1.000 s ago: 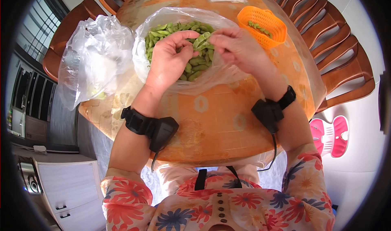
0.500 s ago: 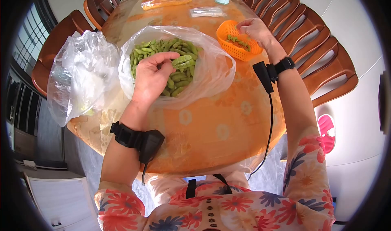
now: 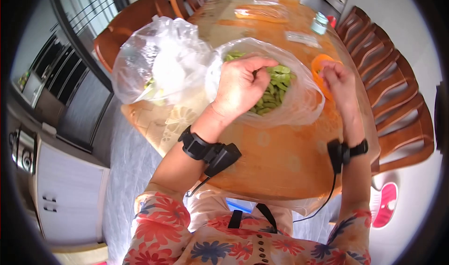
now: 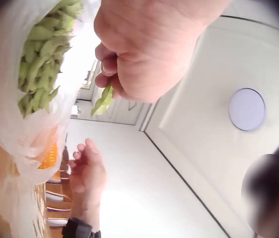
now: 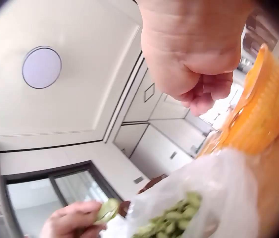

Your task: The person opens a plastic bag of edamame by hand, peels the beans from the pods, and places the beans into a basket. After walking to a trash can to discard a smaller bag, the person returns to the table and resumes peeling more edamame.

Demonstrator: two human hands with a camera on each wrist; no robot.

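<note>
My left hand (image 3: 241, 85) pinches a green soybean pod (image 4: 102, 101) between thumb and fingers, above the clear plastic bag (image 3: 304, 107). Inside that bag lies a heap of similar green pods (image 3: 271, 99), partly covered by the hand. At the near side of the orange plastic basket (image 5: 265, 111), my right hand (image 3: 340, 80) hangs with loosely bent fingers. Nothing shows between those fingers in the left wrist view. In the head view the right hand hides much of the basket and its contents.
A second clear bag (image 3: 175, 64) stands crumpled on the left of the table (image 3: 276, 157). Farther back are a wrapped orange package (image 3: 262, 12), a flat clear packet (image 3: 303, 39) and a light blue jar (image 3: 320, 24). Wooden chairs (image 3: 397, 92) line the right side.
My right hand went from the pod to over the basket, then drew back to its near side. The left hand keeps the pod above the bag. The head view has turned.
</note>
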